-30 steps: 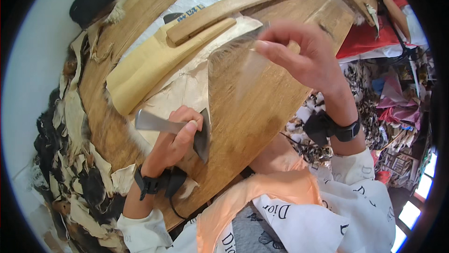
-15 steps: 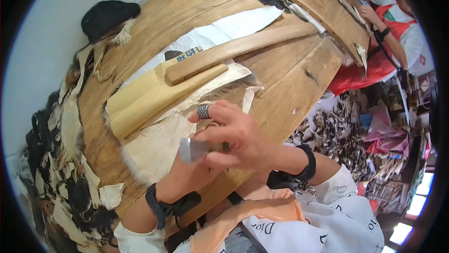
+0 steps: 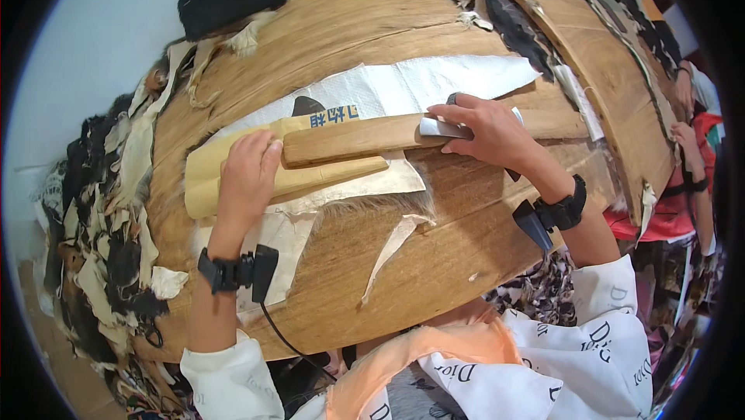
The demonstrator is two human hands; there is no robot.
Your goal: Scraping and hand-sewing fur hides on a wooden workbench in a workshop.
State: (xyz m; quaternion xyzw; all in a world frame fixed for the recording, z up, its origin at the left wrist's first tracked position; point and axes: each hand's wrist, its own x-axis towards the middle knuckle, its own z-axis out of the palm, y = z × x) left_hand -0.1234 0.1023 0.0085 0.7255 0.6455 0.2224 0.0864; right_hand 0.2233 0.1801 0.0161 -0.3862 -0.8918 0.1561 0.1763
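My left hand (image 3: 248, 176) lies with fingers stretched over a folded yellow paper pattern (image 3: 213, 183), fingertips at the left end of a long wooden bar (image 3: 349, 141). My right hand (image 3: 497, 137) is closed round a smooth silver metal tool (image 3: 441, 129) and rests on the bar farther right. The tool's kind is unclear because the fingers cover its middle. Beneath the bar and yellow paper are a white paper pattern (image 3: 434, 79) and a pale fur skin (image 3: 396, 179), leather side up. A narrow skin strip (image 3: 392, 253) lies nearer me.
Piled fur scraps (image 3: 109, 265) line the left edge. A black fur piece (image 3: 229, 5) sits at the far left, with dark fur (image 3: 504, 20) at the back. A raised wooden board (image 3: 597, 79) crosses the right side. Another person's hand (image 3: 687, 145) shows beyond it.
My hands were close together over the skin; now they are apart. The left has moved to the yellow pattern, and the right has carried the silver tool onto the wooden bar.
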